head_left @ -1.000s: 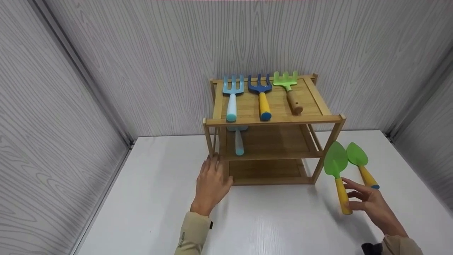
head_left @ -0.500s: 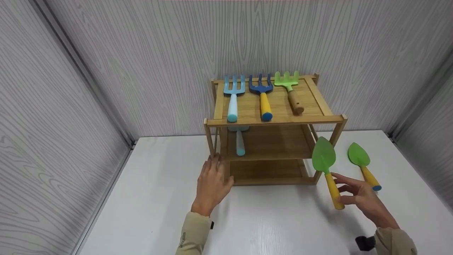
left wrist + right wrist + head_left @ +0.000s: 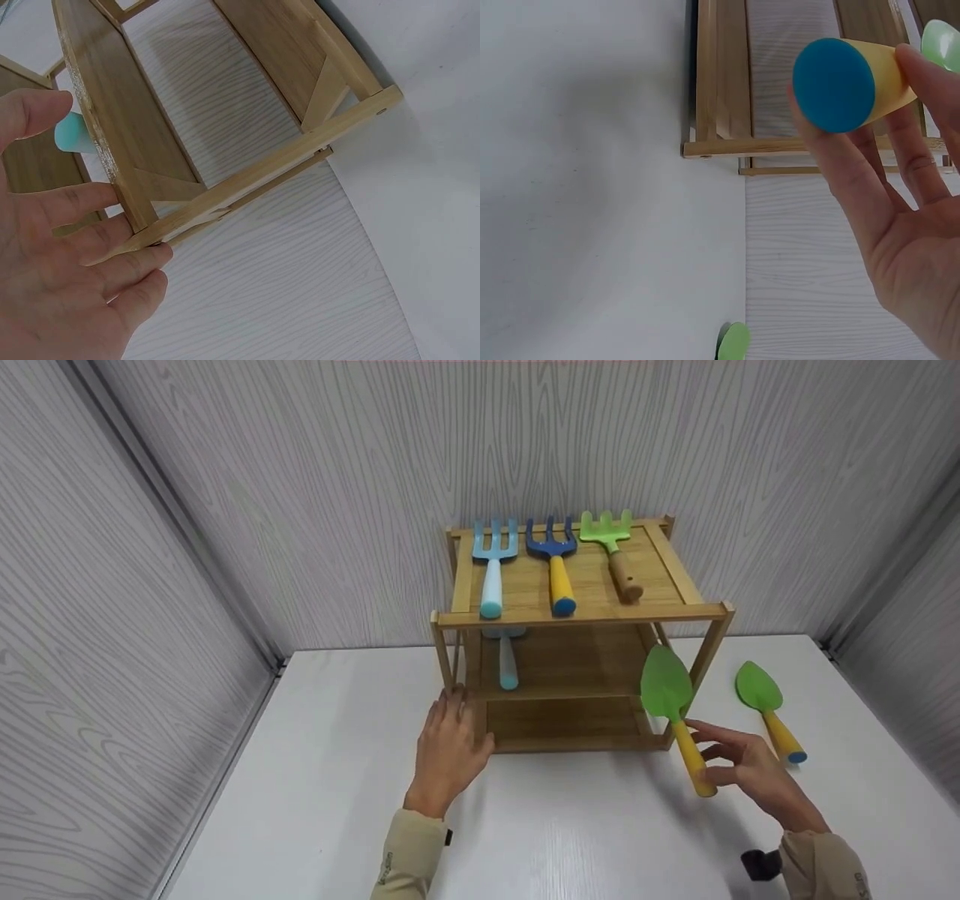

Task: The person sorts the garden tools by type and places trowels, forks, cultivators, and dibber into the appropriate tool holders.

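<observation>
My right hand (image 3: 754,772) pinches the yellow handle of a green-bladed hand trowel (image 3: 666,682) between thumb and fingers. It holds the trowel blade-up in front of the right front post of a wooden three-level rack (image 3: 645,615). In the right wrist view the blue end of the handle (image 3: 834,85) faces the camera. My left hand (image 3: 448,754) touches the rack's left front post with extended fingertips, thumb apart, as the left wrist view shows. A second green trowel (image 3: 784,739) with a yellow handle lies on the table to the right.
On the rack's top shelf lie a light blue hand fork (image 3: 492,574), a dark blue one with yellow handle (image 3: 559,577) and a green one with wooden handle (image 3: 622,574). A pale blue-handled tool (image 3: 508,664) lies on the middle shelf. Grey walls (image 3: 300,510) enclose the white table (image 3: 337,720).
My right hand has carried the trowel leftward and slightly up, from beside the second trowel to the rack's right front post. My left hand has stayed at the left post.
</observation>
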{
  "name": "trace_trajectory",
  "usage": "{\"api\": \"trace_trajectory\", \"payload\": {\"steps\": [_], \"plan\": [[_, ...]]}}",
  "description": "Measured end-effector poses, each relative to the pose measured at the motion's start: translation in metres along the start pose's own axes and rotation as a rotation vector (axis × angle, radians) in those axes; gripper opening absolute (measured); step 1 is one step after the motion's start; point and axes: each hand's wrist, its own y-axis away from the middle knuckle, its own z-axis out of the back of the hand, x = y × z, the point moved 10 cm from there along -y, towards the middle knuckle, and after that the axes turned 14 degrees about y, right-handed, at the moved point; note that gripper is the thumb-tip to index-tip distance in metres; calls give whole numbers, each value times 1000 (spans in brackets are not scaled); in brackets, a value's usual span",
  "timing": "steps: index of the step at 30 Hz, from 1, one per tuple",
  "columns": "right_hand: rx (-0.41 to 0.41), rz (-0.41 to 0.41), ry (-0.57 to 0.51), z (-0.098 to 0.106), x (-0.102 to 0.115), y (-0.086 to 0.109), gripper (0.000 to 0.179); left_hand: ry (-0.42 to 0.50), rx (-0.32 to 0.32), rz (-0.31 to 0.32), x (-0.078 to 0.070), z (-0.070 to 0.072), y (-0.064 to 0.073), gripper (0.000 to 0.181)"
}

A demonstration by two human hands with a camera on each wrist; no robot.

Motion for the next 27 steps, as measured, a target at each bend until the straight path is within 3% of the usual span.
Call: {"api": "trace_trajectory", "payload": {"steps": [7, 14, 27], "plan": [[22, 80, -44, -4, 12, -1, 72, 1, 11, 2, 0, 0, 2, 57], [46, 31, -45, -8, 19, -5, 75, 23, 0, -6, -1, -1, 2, 57], [100, 67, -1, -15, 40, -16, 71, 7, -18, -21, -2, 2, 2, 57]]}}
